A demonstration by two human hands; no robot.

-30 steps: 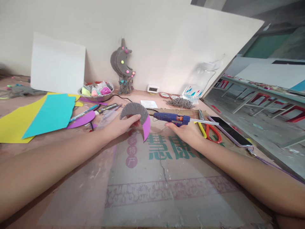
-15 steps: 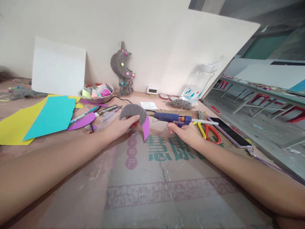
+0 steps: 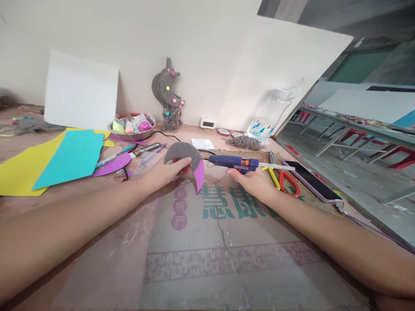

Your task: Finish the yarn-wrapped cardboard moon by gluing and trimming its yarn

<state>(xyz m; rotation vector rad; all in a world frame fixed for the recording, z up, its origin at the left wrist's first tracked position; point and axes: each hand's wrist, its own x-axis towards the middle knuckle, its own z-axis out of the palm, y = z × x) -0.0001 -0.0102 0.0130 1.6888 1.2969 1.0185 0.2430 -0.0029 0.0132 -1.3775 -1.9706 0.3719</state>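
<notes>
The left hand (image 3: 173, 169) pinches a flat crescent (image 3: 182, 150) near the far-left corner of the printed board (image 3: 259, 242). Ribbed grey yarn covers its body; the smooth purple tip (image 3: 199, 176) points down toward the near edge, the long axis curving from upper left to lower right. The right hand (image 3: 251, 179) grips a blue plastic glue gun (image 3: 227, 161), axis nearly level, nozzle leftward. Beyond, a fibrous yarn bundle (image 3: 245, 141) lies near the table's (image 3: 191, 132) far edge.
</notes>
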